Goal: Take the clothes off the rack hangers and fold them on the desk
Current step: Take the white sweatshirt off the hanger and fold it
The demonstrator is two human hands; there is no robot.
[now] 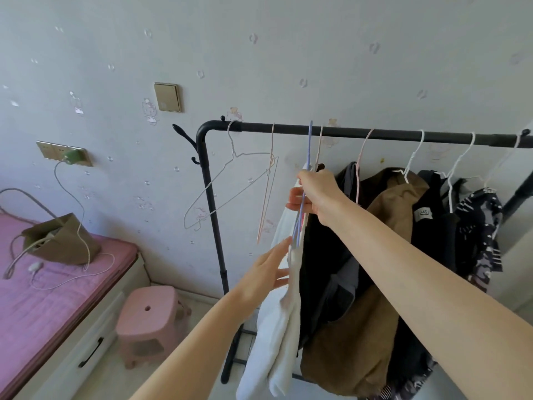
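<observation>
The one mark close to legible is on a small pale label (423, 214) sewn to the black garment (429, 235) at the middle right of the frame: a dark printed symbol, like a curved line around a few short strokes, too small to read as a letter or a brand. The faint cartoon stickers (150, 111) on the wall at the upper left carry no words that can be read.

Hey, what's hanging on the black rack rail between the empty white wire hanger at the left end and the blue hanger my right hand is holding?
In the head view, one empty pink wire hanger hangs there.
</observation>
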